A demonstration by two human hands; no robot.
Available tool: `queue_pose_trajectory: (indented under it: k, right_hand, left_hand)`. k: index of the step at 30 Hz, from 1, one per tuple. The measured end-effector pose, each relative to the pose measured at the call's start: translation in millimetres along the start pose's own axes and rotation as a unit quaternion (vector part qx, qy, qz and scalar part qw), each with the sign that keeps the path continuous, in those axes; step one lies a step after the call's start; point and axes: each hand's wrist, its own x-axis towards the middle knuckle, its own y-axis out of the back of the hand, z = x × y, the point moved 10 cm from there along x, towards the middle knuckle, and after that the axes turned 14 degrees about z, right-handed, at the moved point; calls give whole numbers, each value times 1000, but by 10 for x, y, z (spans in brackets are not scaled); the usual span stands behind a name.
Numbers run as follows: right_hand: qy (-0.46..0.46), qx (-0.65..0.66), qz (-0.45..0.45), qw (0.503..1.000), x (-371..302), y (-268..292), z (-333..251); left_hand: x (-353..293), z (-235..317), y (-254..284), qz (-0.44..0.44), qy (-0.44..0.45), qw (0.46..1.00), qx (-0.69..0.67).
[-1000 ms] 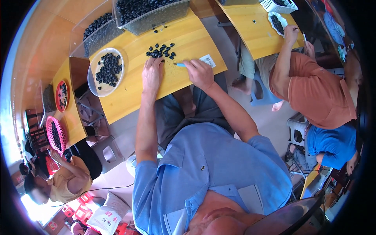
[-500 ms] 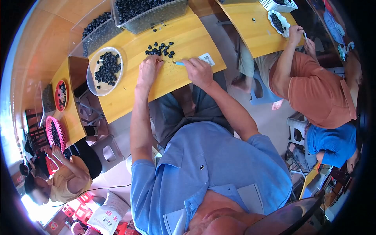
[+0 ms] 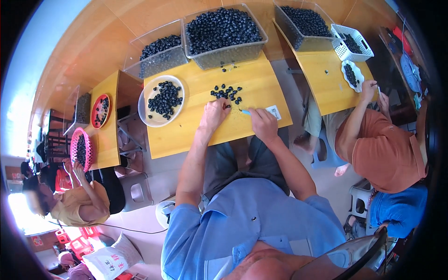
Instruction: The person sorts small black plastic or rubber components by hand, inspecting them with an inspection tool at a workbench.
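Over the near part of a yellow wooden table point(image 3: 205, 137), my left hand point(image 3: 214, 113) pinches one small dark round piece at its fingertips. My right hand point(image 3: 264, 123) is closed round a slim tool with a light-blue handle point(image 3: 246, 112). Its thin tip points left toward my left fingers, apart from the pinched piece. Just beyond my hands lies a loose group of black, round, berry-like pieces point(image 3: 227, 92); their exact kind cannot be made out. Pale crumbs dot the wood between my hands. A white printed card point(image 3: 273, 112) lies beside my right hand.
A round whitish tray point(image 3: 145, 109) of black pieces stands left. Clear plastic bins point(image 3: 224, 55) full of them line the back. Co-workers sit left and right, at tables with a pink basket point(image 3: 74, 154), a red plate point(image 3: 95, 122) and a white scalloped dish point(image 3: 345, 64).
The whole view has shifted, so table and hands appear lower and further right, and more of the bins shows. My hands keep the same hold on the piece and the blue-handled tool.
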Motion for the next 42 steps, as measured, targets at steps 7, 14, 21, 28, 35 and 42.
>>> queue_pose_trajectory:
  k: [7,14,21,28,35,42]
  right_hand:
    - [17,23,21,999,66,-22,-17]
    - [27,44,13,999,65,-40,-43]
    - [35,21,-2,999,27,-20,-47]
    - [34,25,3,999,11,-20,-24]
    - [-9,13,-5,1000,47,-92,52]
    - [5,28,18,999,52,-71,-30]
  left_hand:
    - [-393,-181,-102,148,212,913,-314]
    - [-434,-197,-169,155,202,920,-297]
    - [-473,-70,-172,129,204,931,-274]
    - [-485,-58,-189,122,195,933,-276]
    - [-518,-157,-243,115,199,894,-386]
    - [-573,-236,223,228,159,895,-349]
